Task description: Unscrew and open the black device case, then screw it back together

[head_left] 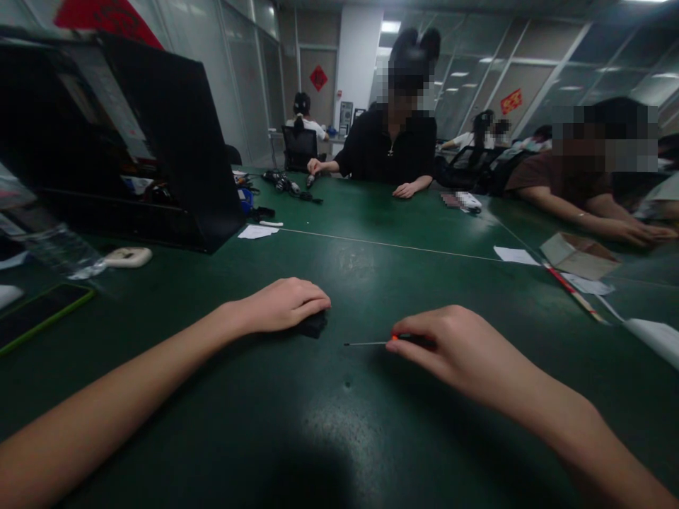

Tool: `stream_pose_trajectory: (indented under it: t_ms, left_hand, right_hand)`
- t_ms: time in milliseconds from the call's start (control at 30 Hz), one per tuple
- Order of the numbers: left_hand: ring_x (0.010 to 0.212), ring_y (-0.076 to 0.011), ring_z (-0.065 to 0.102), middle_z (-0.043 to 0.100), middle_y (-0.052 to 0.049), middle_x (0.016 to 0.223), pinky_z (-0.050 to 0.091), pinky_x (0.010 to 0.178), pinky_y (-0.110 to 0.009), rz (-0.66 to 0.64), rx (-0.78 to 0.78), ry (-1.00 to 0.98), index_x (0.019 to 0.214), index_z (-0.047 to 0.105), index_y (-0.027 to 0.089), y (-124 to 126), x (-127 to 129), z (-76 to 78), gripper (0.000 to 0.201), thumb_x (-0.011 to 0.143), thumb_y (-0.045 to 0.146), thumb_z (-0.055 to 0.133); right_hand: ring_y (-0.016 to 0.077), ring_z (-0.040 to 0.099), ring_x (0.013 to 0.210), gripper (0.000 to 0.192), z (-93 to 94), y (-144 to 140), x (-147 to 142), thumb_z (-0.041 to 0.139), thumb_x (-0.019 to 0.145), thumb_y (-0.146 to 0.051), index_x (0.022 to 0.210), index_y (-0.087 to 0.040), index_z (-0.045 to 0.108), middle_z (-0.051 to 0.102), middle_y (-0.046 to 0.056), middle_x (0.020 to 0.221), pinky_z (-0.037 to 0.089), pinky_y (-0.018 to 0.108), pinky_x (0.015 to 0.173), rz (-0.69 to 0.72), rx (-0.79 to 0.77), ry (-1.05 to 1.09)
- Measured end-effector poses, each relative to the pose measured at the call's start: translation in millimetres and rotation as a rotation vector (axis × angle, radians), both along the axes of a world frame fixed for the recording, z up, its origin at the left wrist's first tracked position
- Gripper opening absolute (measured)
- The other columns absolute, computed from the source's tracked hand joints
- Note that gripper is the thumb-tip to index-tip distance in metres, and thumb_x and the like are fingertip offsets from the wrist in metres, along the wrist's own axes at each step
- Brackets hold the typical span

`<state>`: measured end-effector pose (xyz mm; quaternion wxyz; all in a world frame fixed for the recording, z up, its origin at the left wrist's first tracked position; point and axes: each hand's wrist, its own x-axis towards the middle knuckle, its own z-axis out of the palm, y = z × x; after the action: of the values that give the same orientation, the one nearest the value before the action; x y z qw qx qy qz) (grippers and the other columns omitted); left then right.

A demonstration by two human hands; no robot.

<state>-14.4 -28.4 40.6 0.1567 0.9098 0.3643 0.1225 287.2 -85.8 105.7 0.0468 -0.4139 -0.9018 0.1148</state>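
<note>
My right hand (450,346) pinches a small screwdriver (366,343) between thumb and fingertips. Its thin metal shaft points left, ending in a dark tip, and a bit of orange shows at my fingers; the rest of the handle is hidden in the hand. On the green tabletop (344,438), my left hand (289,304) lies palm down with its fingers together, curled over a small black object (314,326). Most of that object is covered, so its kind cannot be made out. The screwdriver tip is a short way right of it, not touching.
At left stand a black open-fronted box (159,141), a clear plastic bottle (64,247) and a green-edged phone (45,311). A small open carton (578,254) and paper slips (515,255) lie at right. Across the table sits a person in black (392,145), another at right.
</note>
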Motion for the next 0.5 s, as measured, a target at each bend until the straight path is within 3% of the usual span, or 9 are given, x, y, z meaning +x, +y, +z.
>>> stream_pose_trajectory:
  t_ms: [100,233,500]
  left_hand:
    - [0.11,-0.0258,0.067,0.071,-0.008,0.125,0.05,0.091,-0.036,-0.018,-0.074,0.011,0.129,0.066,0.023,-5,-10,0.9,0.054,0.087,0.057,0.069]
    - [0.105,-0.0252,0.07,0.076,-0.008,0.116,0.051,0.088,-0.035,0.033,-0.092,-0.079,0.122,0.071,0.022,-17,-7,-8.9,0.055,0.082,0.06,0.074]
    - [0.097,-0.0233,0.075,0.079,-0.003,0.11,0.05,0.085,-0.032,-0.093,-0.058,-0.206,0.118,0.074,0.026,-40,41,-27.3,0.057,0.08,0.068,0.07]
  right_hand:
    - [0.0204,0.073,0.078,0.025,1.3,-2,1,0.056,0.1,-0.037,0.101,-0.024,0.077,0.078,0.004,0.089,0.052,0.03,0.068,0.01,0.066,-0.003]
    - [0.0188,0.07,0.072,0.023,4.6,-8,0,0.055,0.1,-0.034,0.103,-0.024,0.076,0.075,0.004,0.085,0.047,0.029,0.063,0.053,0.169,-0.01]
    - [0.0164,0.066,0.06,0.023,9.8,-16,10,0.055,0.099,-0.032,0.098,-0.025,0.077,0.072,0.003,0.078,0.039,0.029,0.052,0.135,0.263,-0.071]
